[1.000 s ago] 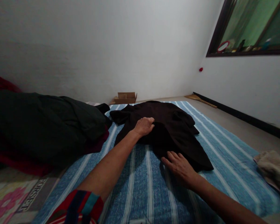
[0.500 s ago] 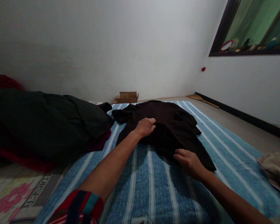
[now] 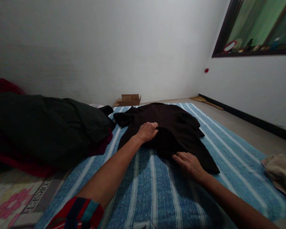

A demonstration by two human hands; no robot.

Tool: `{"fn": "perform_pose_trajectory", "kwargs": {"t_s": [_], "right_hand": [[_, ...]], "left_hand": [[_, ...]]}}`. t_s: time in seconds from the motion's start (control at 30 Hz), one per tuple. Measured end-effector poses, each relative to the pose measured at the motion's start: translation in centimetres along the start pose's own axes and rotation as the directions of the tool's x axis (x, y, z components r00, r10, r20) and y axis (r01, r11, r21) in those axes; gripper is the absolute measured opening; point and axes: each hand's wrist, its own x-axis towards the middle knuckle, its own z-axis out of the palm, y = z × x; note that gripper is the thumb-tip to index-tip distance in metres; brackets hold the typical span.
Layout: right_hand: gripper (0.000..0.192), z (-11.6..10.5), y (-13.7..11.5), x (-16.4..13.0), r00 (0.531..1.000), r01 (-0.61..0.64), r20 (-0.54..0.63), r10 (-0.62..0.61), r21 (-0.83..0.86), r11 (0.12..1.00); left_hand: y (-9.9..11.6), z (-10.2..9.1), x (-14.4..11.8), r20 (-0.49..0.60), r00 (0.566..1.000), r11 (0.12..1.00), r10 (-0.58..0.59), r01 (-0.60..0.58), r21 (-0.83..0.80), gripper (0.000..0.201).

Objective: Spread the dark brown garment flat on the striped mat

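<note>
A dark brown, nearly black garment (image 3: 166,116) with sleeves lies spread on a blue and white striped sheet (image 3: 143,190). My left hand (image 3: 147,131) is closed on the middle of its near part and lifts the cloth a little, so a dark fold opens below. My right hand (image 3: 187,163) rests lower and to the right, at the garment's near edge, with its fingers stretched out and slightly bent over the cloth. The fingertips of my left hand are partly hidden.
A dark green heap of clothes (image 3: 45,127) with red and purple cloth under it lies at the left. A cardboard box (image 3: 128,100) stands by the far wall. Beige cloth (image 3: 280,171) lies at the right edge. A floral mat (image 3: 11,200) shows at lower left.
My right hand has shifted slightly left along the garment's edge, and its fingers have straightened. My left hand keeps its hold on the cloth in about the same place.
</note>
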Motion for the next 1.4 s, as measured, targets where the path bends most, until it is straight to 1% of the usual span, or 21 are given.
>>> {"fn": "perform_pose_trajectory", "kwargs": {"t_s": [0.03, 0.1, 0.13, 0.17, 0.2, 0.27, 0.37, 0.47, 0.57, 0.67, 0.73, 0.83, 0.9, 1.1, 1.17, 1.27, 1.33, 1.4], "right_hand": [[0.027, -0.1, -0.2, 0.4, 0.998, -0.059, -0.024, 0.062, 0.108, 0.992], [0.018, -0.2, -0.5, 0.9, 0.983, -0.166, -0.017, 0.18, 0.318, 0.934], [0.017, -0.3, -0.7, 1.0, 0.976, -0.204, 0.009, 0.218, 0.385, 0.9], [0.015, -0.4, -0.8, 1.0, 0.971, -0.23, 0.04, 0.235, 0.414, 0.881], [0.014, -0.4, -1.0, 1.0, 0.97, -0.241, 0.071, 0.232, 0.407, 0.881], [0.016, -0.5, -1.5, 0.8, 0.974, -0.223, 0.121, 0.193, 0.322, 0.92], [0.015, -0.4, -2.4, 0.4, 0.981, -0.139, 0.154, 0.114, 0.161, 0.977], [0.007, -0.2, -3.1, -0.1, 0.99, -0.056, 0.133, 0.042, 0.098, 0.994], [0.006, 0.5, -3.3, -0.8, 0.993, -0.007, 0.115, -0.003, 0.08, 0.997], [0.009, 1.1, -3.2, -1.4, 0.996, 0.016, 0.084, -0.022, 0.071, 0.997], [0.014, 1.4, -3.1, -1.7, 0.998, 0.028, 0.059, -0.033, 0.082, 0.996], [0.02, 1.5, -3.1, -2.0, 0.999, 0.044, 0.022, -0.046, 0.095, 0.994], [0.021, 1.5, -3.2, -2.1, 0.999, 0.05, -0.002, -0.05, 0.098, 0.994], [0.023, 1.3, -3.5, -2.2, 0.999, 0.023, -0.032, -0.02, 0.111, 0.994], [0.024, 1.2, -3.5, -2.2, 0.999, 0.025, -0.03, -0.021, 0.113, 0.993], [0.023, 1.2, -3.4, -2.1, 0.999, 0.034, -0.013, -0.032, 0.11, 0.993], [0.02, 1.0, -3.5, -2.2, 0.999, 0.032, 0.007, -0.032, 0.108, 0.994], [0.015, 0.7, -3.4, -2.4, 0.999, 0.034, 0.033, -0.038, 0.121, 0.992]], "left_hand": [[0.0, -0.2, -0.1, 0.002, 1.0, 1.0, 0.004, -0.004, 0.004, 0.018], [0.1, -0.4, -0.5, 0.007, 1.0, 1.0, 0.012, -0.012, 0.011, 0.018], [0.2, -0.6, -0.8, 0.01, 1.0, 1.0, 0.015, -0.016, 0.014, 0.018], [0.3, -0.6, -1.1, 0.014, 1.0, 1.0, 0.022, -0.022, 0.017, 0.018], [0.3, -0.6, -1.5, 0.019, 0.999, 0.999, 0.03, -0.031, 0.021, 0.018], [0.6, -0.3, -2.7, 0.027, 0.998, 0.998, 0.062, -0.063, 0.027, 0.018], [0.8, 0.7, -5.3, 0.035, 0.987, 0.988, 0.154, -0.154, -0.001, 0.015], [1.1, 1.9, -8.7, 0.093, 0.963, 0.967, 0.253, -0.249, -0.058, 0.008], [1.5, 3.1, -11.7, 0.159, 0.939, 0.953, 0.304, -0.299, -0.057, 0.007], [1.9, 4.5, -13.8, 0.164, 0.928, 0.942, 0.333, -0.334, -0.027, 0.009], [2.1, 5.4, -14.6, 0.139, 0.933, 0.943, 0.332, -0.333, -0.017, 0.011], [2.1, 6.4, -15.5, 0.087, 0.953, 0.957, 0.291, -0.29, -0.022, 0.013], [2.0, 6.7, -15.9, 0.068, 0.961, 0.963, 0.27, -0.268, -0.035, 0.013], [2.4, 6.0, -16.6, 0.091, 0.967, 0.969, 0.237, -0.23, -0.086, 0.013], [3.0, 5.8, -16.5, 0.086, 0.971, 0.972, 0.224, -0.216, -0.092, 0.013], [4.0, 5.6, -16.0, 0.075, 0.97, 0.967, 0.231, -0.221, -0.128, 0.022], [4.5, 5.7, -15.5, 0.075, 0.967, 0.959, 0.244, -0.23, -0.166, 0.028], [4.6, 5.8, -15.0, 0.067, 0.966, 0.953, 0.248, -0.231, -0.198, 0.029]]}}
